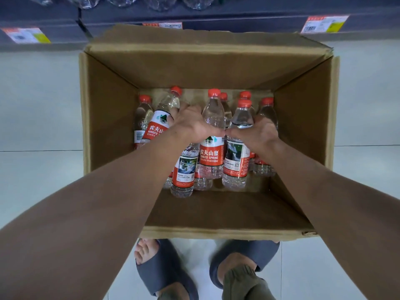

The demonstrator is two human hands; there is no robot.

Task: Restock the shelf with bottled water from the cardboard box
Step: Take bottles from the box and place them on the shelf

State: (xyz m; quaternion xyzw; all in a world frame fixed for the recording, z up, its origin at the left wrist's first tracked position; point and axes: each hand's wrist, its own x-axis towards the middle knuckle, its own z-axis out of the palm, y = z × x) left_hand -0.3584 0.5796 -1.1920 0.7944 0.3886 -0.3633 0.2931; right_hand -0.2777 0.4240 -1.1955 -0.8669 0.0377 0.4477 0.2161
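Observation:
An open cardboard box (104, 118) stands on the floor below me, holding several clear water bottles with red caps and red labels. My left hand (192, 124) reaches inside and grips a tilted bottle (161, 120) at the box's left side, and it also seems to hold a second bottle (184, 169) lower down. My right hand (257, 133) grips an upright bottle (240, 135) right of centre. A centre bottle (213, 131) stands between the two hands. The shelf edge (238, 22) runs along the top.
Price tags (324, 23) hang on the shelf edge, and bottle bottoms (160, 2) show on the shelf above. My feet in grey slippers (164, 269) stand on the pale tiled floor just in front of the box.

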